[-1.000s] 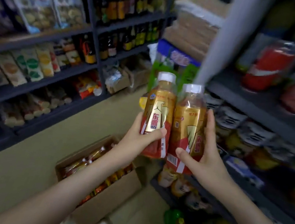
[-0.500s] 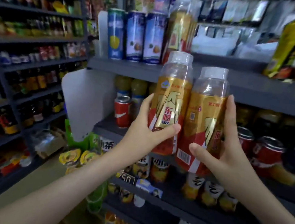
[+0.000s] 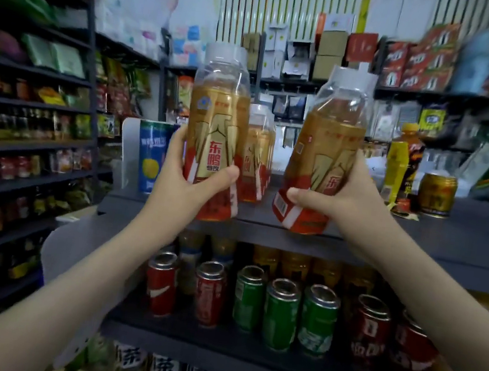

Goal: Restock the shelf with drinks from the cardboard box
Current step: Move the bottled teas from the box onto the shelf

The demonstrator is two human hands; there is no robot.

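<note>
My left hand point(image 3: 189, 180) grips a gold and red drink bottle point(image 3: 217, 125) with a clear cap, held upright at the front edge of the grey top shelf point(image 3: 462, 235). A second bottle of the same kind point(image 3: 326, 153) is gripped low down by my right hand point(image 3: 342, 196) and tilts to the right above the same edge. Between the two, a matching bottle point(image 3: 258, 156) stands on the shelf further back. The cardboard box is out of view.
A tall blue can point(image 3: 150, 156) stands on the top shelf at the left, a yellow bottle point(image 3: 398, 166) and a gold can point(image 3: 436, 195) at the right. Red and green cans point(image 3: 280, 313) fill the shelf below. Dark shelving point(image 3: 22, 147) lines the left wall.
Both hands have lifted their bottles from low over the box up to the top shelf, and the view has swung up with them. The bottles have spread apart and the right one now tilts.
</note>
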